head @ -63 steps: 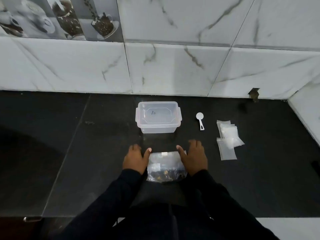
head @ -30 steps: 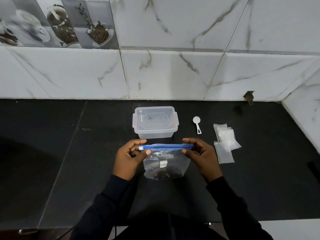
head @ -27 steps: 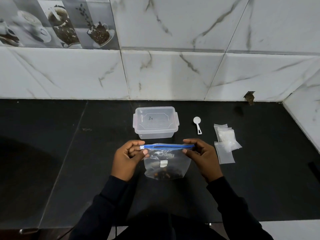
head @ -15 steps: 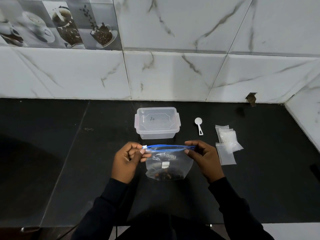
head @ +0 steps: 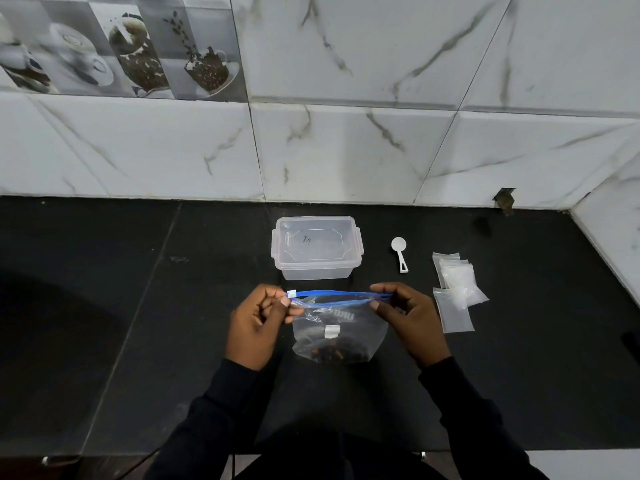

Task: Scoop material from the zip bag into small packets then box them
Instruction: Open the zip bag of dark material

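Note:
A clear zip bag [head: 337, 329] with a blue zip strip hangs upright between my hands, dark brown material lying at its bottom. My left hand [head: 258, 325] pinches the bag's left top corner by the white slider. My right hand [head: 407, 318] pinches the right end of the strip. The two blue lips are slightly apart. Behind the bag stands a clear plastic box [head: 317, 247] with its lid on. A white scoop [head: 400, 252] lies to the right of the box. Several small clear packets [head: 453, 294] lie further right.
The worktop [head: 138, 306] is black stone with a seam line on the left. White marble tiles [head: 346, 150] form the wall behind, and a side wall [head: 613, 244] closes the right. My dark sleeves reach in from the bottom edge.
My hands lifted the bag from lying flat on the worktop and now hold it upright by its top. The blue zip lips have begun to part over the last half second.

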### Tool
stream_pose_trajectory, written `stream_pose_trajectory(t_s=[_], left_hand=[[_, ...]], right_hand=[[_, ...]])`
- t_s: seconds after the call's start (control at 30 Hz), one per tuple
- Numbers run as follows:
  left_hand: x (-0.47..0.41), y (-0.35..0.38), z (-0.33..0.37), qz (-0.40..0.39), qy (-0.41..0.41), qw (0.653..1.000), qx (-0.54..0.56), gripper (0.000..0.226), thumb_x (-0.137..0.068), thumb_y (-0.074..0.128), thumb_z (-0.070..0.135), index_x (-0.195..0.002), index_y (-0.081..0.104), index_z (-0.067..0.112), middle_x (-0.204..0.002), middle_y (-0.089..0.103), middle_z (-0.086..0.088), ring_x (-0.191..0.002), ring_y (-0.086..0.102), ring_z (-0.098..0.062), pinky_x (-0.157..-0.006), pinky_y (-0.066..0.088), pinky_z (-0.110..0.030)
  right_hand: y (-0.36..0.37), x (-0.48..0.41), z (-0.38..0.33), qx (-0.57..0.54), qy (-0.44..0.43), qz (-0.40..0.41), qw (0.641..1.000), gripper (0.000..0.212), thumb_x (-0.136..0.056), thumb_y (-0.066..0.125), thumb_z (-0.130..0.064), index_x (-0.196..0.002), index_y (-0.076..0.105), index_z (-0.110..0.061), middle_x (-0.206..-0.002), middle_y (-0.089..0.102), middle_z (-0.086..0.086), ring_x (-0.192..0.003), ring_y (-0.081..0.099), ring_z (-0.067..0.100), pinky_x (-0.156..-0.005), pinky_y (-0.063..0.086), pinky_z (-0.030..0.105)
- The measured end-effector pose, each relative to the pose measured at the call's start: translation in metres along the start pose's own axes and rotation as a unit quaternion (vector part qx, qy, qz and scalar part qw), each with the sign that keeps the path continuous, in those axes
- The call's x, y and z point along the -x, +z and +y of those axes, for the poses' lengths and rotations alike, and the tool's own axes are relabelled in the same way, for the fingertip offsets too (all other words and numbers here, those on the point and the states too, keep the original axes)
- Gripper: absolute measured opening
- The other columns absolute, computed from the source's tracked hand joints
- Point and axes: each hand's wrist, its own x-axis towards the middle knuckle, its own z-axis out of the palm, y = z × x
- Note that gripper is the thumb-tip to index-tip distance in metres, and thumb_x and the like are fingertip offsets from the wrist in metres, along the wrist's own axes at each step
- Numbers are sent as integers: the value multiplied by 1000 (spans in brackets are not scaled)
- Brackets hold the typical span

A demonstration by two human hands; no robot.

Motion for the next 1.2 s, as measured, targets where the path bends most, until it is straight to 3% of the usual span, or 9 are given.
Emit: stream_pose_trajectory(t_s=[0.1,0.2,0.4,0.47,0.6,0.8,0.93,1.07,1.2], left_hand=[[0,0,-1,3,19,999,-43,10,-98,53,7,-90,59,6,-80,75,-11,-83,75,-26,-73,59,-41],[2,4,3,10,43,994,-99,11,-98,54,10,-88,58,11,-78,76,-4,-77,74,-18,-72,59,-37],[4,1,3,3,101,980,-170,12,-95,51,22,-91,61,16,-75,69,1,-68,68,-20,-61,56,-47],[4,0,5,9,107,976,-188,12,-95,51,23,-91,60,17,-74,68,3,-66,67,-17,-58,55,-43],[8,6,10,32,115,972,-202,10,-95,53,13,-86,59,13,-74,69,14,-65,67,-5,-57,50,-19],[8,10,6,91,96,969,-207,15,-97,50,5,-84,52,11,-78,71,11,-71,72,-2,-60,57,-28],[6,1,7,105,73,978,-165,16,-99,47,4,-84,51,8,-77,76,4,-74,74,-10,-69,60,-35],[10,0,8,80,44,987,-133,15,-100,49,9,-85,53,7,-80,76,1,-80,75,-14,-75,60,-44],[9,-2,8,68,14,995,-71,21,-94,52,29,-86,53,9,-82,73,-6,-87,74,-24,-82,55,-60]], right_hand=[[7,4,-11,193,-97,29,976,44,-84,73,-29,-126,59,-34,-129,52,-17,-124,48,5,-101,44,39],[27,1,-39,268,-192,-14,944,37,-87,67,-43,-122,62,-33,-122,56,-17,-120,50,4,-102,36,42],[78,-23,-67,331,-243,-201,889,24,-98,50,-35,-116,65,-28,-108,58,-10,-101,55,10,-94,36,40],[85,-30,-67,329,-233,-213,890,22,-98,49,-31,-113,66,-28,-106,56,-9,-98,55,10,-91,35,38],[89,-33,-65,360,-232,-215,878,12,-94,53,-24,-100,63,-25,-100,54,-8,-87,54,13,-87,39,39],[70,-27,-53,477,-240,-161,830,20,-78,58,-15,-96,55,-24,-97,52,-4,-84,54,18,-82,40,41],[16,-29,-31,483,-194,-129,844,14,-88,41,-26,-94,53,-28,-99,50,-9,-87,55,15,-78,37,34],[-13,-21,-26,385,-131,-165,898,26,-89,34,-41,-94,55,-26,-98,57,-10,-80,59,13,-72,52,39],[-18,-8,-27,303,-114,-167,931,8,-93,54,-19,-96,58,-25,-91,64,-12,-82,61,6,-74,52,31]])
